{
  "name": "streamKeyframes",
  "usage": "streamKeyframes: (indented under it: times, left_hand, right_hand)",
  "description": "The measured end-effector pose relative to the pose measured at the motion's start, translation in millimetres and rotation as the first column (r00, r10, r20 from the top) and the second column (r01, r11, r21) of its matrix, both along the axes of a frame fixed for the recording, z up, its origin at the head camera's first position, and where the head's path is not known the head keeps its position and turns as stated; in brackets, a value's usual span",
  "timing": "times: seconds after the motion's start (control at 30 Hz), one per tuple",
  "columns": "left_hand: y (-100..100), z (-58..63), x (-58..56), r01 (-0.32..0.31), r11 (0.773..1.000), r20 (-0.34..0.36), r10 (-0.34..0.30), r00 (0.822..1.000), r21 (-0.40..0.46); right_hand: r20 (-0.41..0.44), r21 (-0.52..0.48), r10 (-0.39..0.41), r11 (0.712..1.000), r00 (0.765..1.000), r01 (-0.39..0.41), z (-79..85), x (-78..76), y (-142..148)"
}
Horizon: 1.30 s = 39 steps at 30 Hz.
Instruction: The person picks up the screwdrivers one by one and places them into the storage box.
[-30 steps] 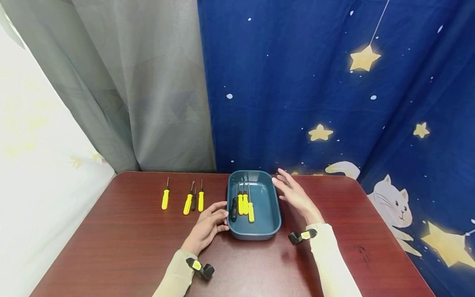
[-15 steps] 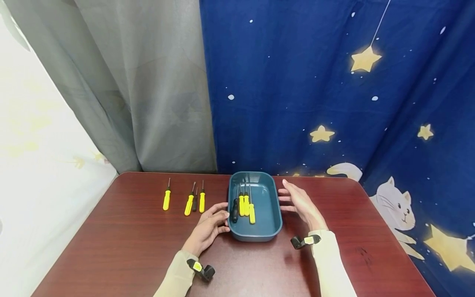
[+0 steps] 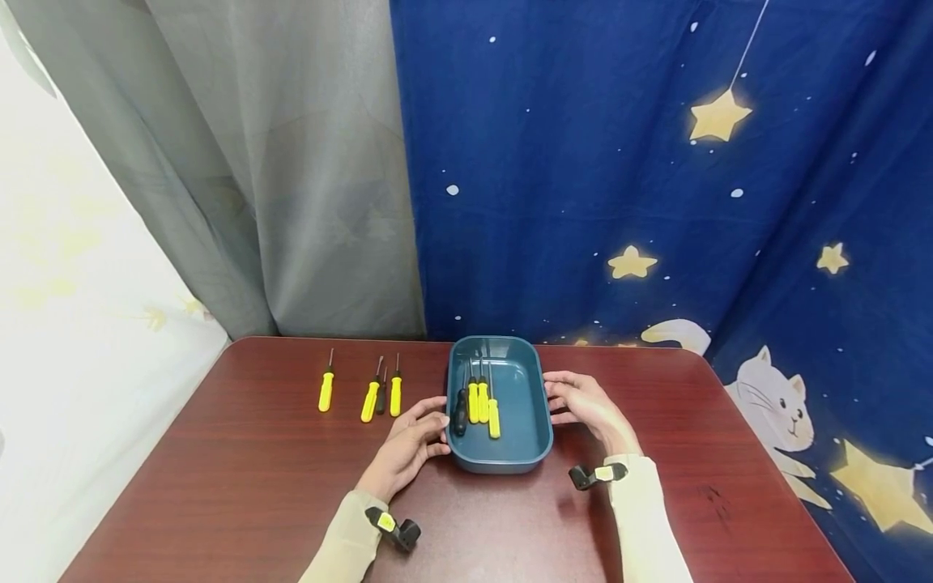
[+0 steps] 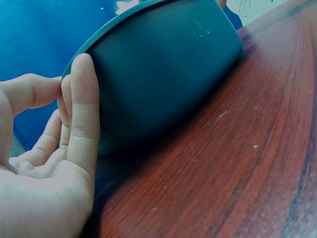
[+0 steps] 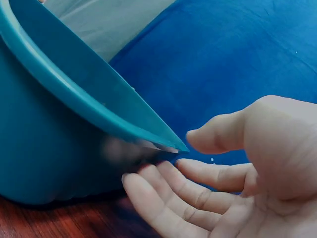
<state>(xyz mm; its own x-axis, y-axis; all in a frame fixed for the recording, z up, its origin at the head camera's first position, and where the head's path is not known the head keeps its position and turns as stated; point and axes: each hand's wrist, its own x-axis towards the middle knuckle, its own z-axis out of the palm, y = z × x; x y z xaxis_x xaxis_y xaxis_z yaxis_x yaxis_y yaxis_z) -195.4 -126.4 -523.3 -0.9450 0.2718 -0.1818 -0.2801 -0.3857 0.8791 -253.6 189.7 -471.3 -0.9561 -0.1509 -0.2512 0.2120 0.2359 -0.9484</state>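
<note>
Plainly, only the head view looks down into the blue tray (image 3: 521, 421), showing the black screwdriver (image 3: 460, 413) and the three yellow-handled screwdrivers (image 3: 493, 419) on its floor. The left wrist view gives just the tray's outer wall, marked with small pale specks; the right wrist view shows a gap between thumb and rim.

At the tray's left side, the left hand (image 3: 404, 449) has its fingers loosely extended, one laid straight up the outer wall, the thumb tip at the rim. At the tray's right side, the right hand (image 3: 590, 409) is half spread, fingers gently bent, their tips by the outer wall below the rim; whether every tip touches is hard to tell.

The tray sits upright on the dark red table (image 3: 240, 478), a glossy rectangle with rounded corners. Inside, the screwdrivers lie in its left half, tips pointing away from the person, the black one closest to its left wall. Left of the tray lie three loose yellow screwdrivers (image 3: 325, 392) and a loose dark screwdriver (image 3: 381, 398). Beyond the tray hang a grey curtain (image 3: 328, 202) and a blue starry curtain (image 3: 547, 202).
</note>
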Motion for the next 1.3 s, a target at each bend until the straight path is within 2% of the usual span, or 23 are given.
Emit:
streamKeyframes:
  times: [0.27, 0.47, 0.73, 0.9, 1.03, 1.1, 1.17, 1.23, 1.3]
  left_hand:
    - [0, -1.1, -0.6, -0.016, 1.000, 0.018, 0.016, 1.000, -0.001]
    - [-4, 1.1, 0.5, -0.009, 0.999, -0.004, 0.009, 1.000, -0.043]
    - [-7, 6.0, 1.3, -0.013, 0.986, -0.058, 0.003, 0.998, -0.166]
    - [-10, 11.1, 2.3, -0.042, 0.962, -0.090, 0.018, 0.996, -0.269]
    - [-12, 20.3, 2.7, -0.082, 0.923, -0.155, 0.024, 0.988, -0.377]
    - [-14, 25.5, 1.9, -0.112, 0.886, -0.204, 0.020, 0.979, -0.450]
    - [-15, 30.0, 0.7, -0.144, 0.835, -0.252, 0.007, 0.968, -0.531]
    - [-17, 34.9, -0.2, -0.182, 0.768, -0.300, -0.014, 0.954, -0.614]
    - [-20, 38.6, -1.0, -0.204, 0.712, -0.331, -0.042, 0.943, -0.672]
  right_hand:
    - [-0.037, -0.004, 0.041, 0.999, 0.998, -0.041, -0.6, 2.9, 1]
    - [-0.063, -0.013, 0.046, 0.999, 0.997, -0.047, -2.9, 2.1, -1]
    - [-0.049, -0.009, 0.021, 1.000, 0.999, -0.022, -4.1, 1.9, 1]
    - [-0.047, -0.011, 0.027, 1.000, 0.999, -0.027, -3.6, 3.2, 2]
    - [-0.044, -0.027, 0.040, 0.999, 0.998, -0.042, -3.3, 3.0, 2]
    - [-0.042, -0.031, 0.035, 0.999, 0.998, -0.037, -3.3, 2.7, 3]
    - [-0.045, -0.034, 0.040, 0.999, 0.998, -0.041, -3.6, 2.2, 3]
    - [-0.046, -0.038, 0.040, 0.998, 0.998, -0.042, -4.2, 1.6, 3]
    - [-0.048, -0.041, 0.044, 0.998, 0.998, -0.046, -5.2, 1.2, 3]
